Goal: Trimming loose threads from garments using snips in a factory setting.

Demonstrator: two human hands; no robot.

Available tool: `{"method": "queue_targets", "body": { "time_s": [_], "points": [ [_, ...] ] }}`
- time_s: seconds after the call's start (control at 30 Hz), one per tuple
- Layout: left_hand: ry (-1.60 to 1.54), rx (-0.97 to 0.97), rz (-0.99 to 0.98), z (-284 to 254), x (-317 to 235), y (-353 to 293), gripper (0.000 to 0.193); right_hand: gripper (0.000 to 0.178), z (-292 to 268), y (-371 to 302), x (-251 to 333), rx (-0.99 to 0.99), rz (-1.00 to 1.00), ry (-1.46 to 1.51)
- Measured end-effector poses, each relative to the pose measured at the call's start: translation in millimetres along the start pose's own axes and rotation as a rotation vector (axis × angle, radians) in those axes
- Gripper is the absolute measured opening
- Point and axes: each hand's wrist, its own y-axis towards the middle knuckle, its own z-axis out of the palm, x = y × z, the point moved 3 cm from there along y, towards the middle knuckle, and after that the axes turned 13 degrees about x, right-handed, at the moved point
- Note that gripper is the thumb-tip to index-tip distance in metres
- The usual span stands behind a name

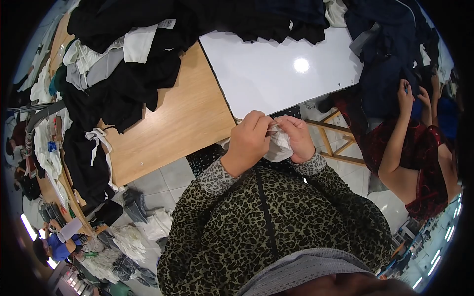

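Observation:
A small bunched piece of white, ribbed-looking cloth (280,148) is held in front of my chest, close to the table's near edge. My left hand (248,142) is closed on its left side, fingers curled and thumb toward the middle. On the other side, my right hand (296,136) pinches the cloth between thumb and fingers. The fingertips of both hands meet at the cloth's upper edge. Whether anything small is between them, I cannot make out. Part of the cloth is hidden behind my fingers.
Ahead lie a wooden tabletop (170,113) and a white board (276,69). Black garments (128,89) heap at the left and back, with white and grey pieces (98,61) among them. At right, a person (407,143) handles dark navy cloth (382,84) near a wooden stool (328,133).

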Motion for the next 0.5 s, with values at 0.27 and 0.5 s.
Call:
{"method": "queue_targets", "body": {
  "time_s": [0.27,0.5],
  "points": [
    [-1.108,0.009,-0.552,-14.6,36.4,-6.2,0.015,0.02,-9.4,3.3,-1.3,0.013,0.122,0.154],
    [-0.217,0.073,-0.214,-18.0,-0.8,1.8,0.015,0.02,-4.9,6.8,0.4,0.046,0.139,0.201]
  ]
}}
